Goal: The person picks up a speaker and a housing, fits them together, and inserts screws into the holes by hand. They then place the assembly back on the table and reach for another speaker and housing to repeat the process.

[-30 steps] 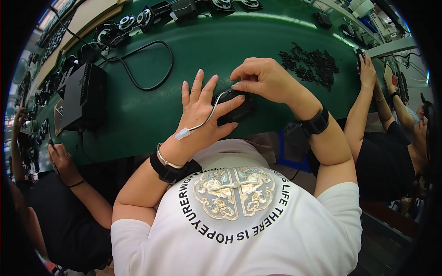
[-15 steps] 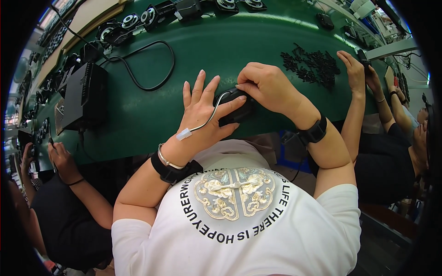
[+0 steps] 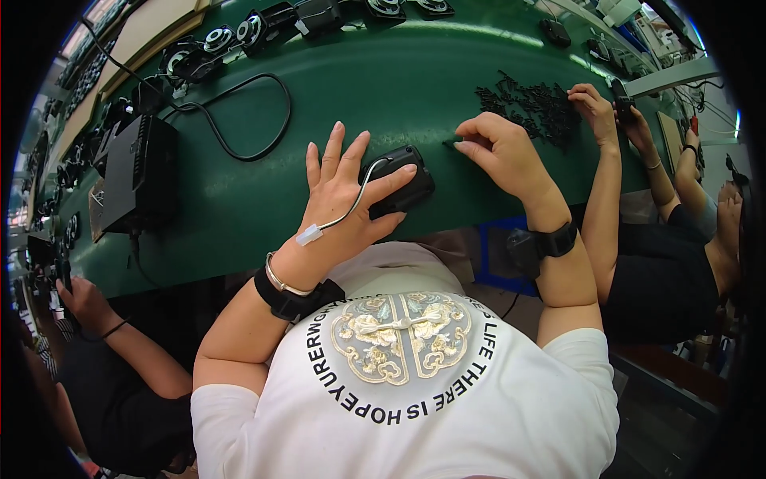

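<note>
My left hand (image 3: 345, 209) steadies a black plastic case (image 3: 412, 177) on the green table, thumb and index finger against its sides, the other fingers spread out. A white cable (image 3: 363, 191) comes from the case and runs over the back of that hand, ending in a small white connector (image 3: 309, 235). To the right of the case, my right hand (image 3: 504, 153) is held in a pinch. A small dark sliver (image 3: 449, 144) shows at its fingertips; its kind is too small to make out. Beyond that hand lies a pile of small black pieces (image 3: 550, 116).
A black box (image 3: 140, 176) with a looping black cable (image 3: 286, 120) stands at the left. Speaker units in black housings (image 3: 249, 33) line the table's far side. Co-workers' hands (image 3: 598, 116) (image 3: 86, 307) are close on both sides.
My right hand has lifted off the case and moved right, toward the pile. More of the case's top now shows. My left hand still holds the case.
</note>
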Tool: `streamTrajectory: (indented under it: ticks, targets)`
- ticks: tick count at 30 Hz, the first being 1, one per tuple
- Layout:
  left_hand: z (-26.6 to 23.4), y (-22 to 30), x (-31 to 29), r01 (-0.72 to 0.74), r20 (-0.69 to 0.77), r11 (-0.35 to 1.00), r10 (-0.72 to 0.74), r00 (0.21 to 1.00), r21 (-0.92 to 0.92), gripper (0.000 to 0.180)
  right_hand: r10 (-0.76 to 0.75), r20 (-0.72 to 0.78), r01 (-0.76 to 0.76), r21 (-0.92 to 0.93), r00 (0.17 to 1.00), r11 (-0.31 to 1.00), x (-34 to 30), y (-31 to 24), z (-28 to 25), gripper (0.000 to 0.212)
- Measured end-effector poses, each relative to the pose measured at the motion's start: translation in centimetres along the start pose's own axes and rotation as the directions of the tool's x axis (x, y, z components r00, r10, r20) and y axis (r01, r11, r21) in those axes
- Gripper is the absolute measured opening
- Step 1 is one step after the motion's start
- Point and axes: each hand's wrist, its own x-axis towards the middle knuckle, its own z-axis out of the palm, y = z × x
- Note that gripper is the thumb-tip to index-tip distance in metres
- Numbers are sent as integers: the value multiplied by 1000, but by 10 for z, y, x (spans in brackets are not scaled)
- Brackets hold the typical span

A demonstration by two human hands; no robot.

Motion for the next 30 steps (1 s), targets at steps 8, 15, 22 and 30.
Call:
streamTrajectory:
  ticks: [8,15,22,30]
  targets:
    - [1,1,1,-12,-9,1000,12,1000,5,64,-134,-11,126,-284,991,951,5,-1,25,14]
    - [1,0,1,-6,-8,1000,6,1000,13,66,28,29,-36,362,999,931,-30,-29,27,5]
    - [3,-1,3,-15,-12,1000,16,1000,3,66,-122,-68,137,316,990,939,-38,-27,41,5]
    - [1,0,1,-1,1,1000,1,1000,4,66,-8,-16,15,488,1000,873,-41,-29,39,4]
